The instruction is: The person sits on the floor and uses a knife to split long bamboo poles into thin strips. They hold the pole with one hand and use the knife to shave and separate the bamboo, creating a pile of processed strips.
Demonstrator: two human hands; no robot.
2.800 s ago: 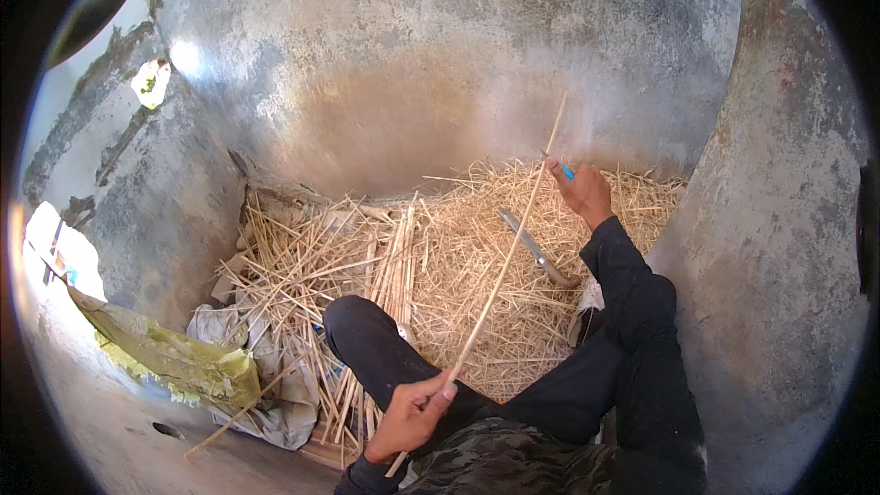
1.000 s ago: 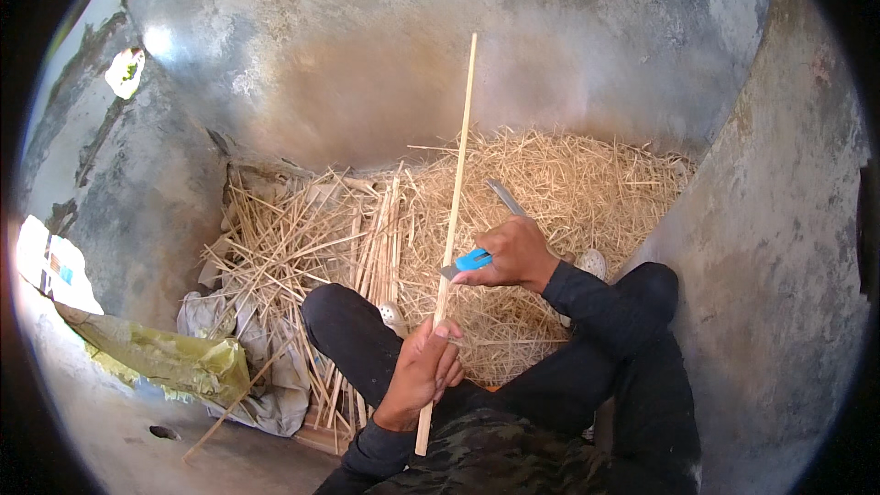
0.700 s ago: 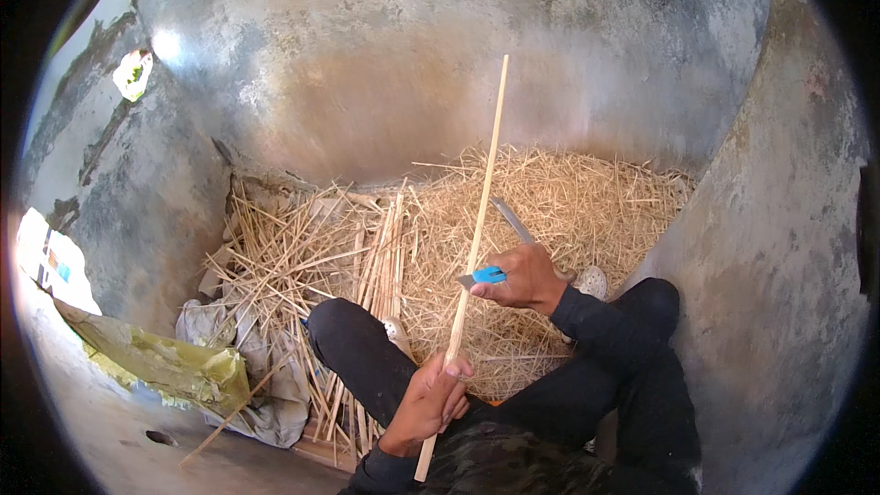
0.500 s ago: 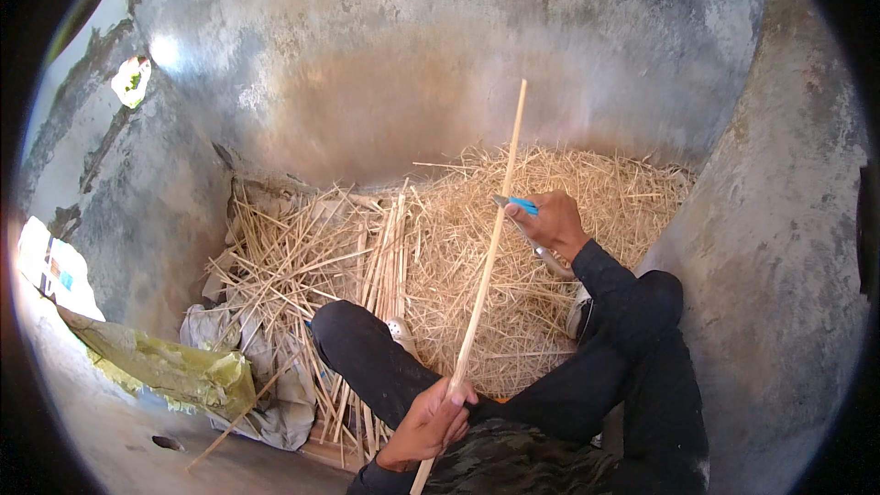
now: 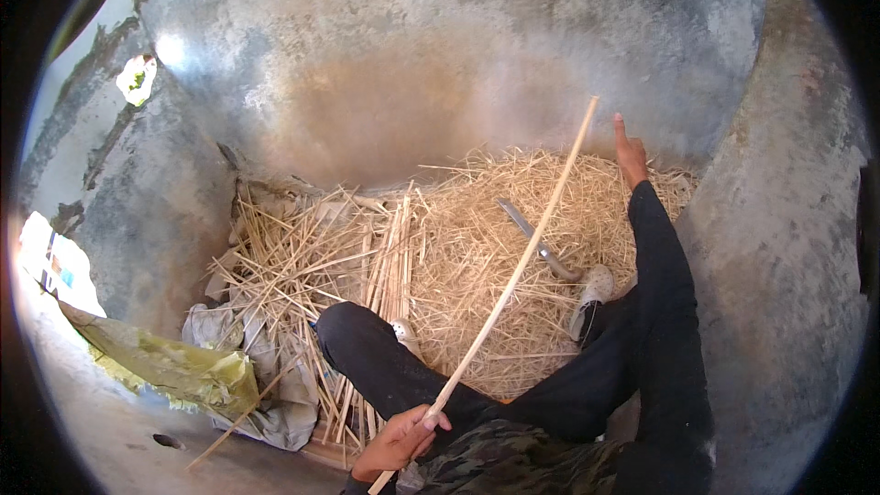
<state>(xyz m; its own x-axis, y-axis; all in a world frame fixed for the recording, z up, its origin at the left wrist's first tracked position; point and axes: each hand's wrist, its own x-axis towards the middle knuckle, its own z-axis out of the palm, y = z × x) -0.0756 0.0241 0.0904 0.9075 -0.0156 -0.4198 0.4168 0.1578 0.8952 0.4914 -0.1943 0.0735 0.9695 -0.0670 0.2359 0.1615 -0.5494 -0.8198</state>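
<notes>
My left hand [image 5: 403, 441], low in the view, is closed around the lower part of a long pale bamboo strip [image 5: 515, 281]. The strip slants up and to the right, its far end in front of the wall. Near that far end, apart from it, is my right hand [image 5: 631, 154] at the end of a stretched arm. One finger points up; the others look curled, and whatever they hold is hidden. The blue-handled knife does not show. A large knife with a curved handle [image 5: 556, 261] lies on the shavings, partly behind the strip.
Pale shavings [image 5: 477, 312] cover the floor between my shoes. Several loose strips [image 5: 293, 247] are heaped at the left, beside a grey cloth [image 5: 291, 403] and a yellowish sheet [image 5: 197, 368]. A concrete wall [image 5: 412, 64] rises behind, another at the right.
My right hand has moved up and right, off the strip, and the blue-handled knife it held is out of sight. The strip's far end has swung right. The large knife is more exposed.
</notes>
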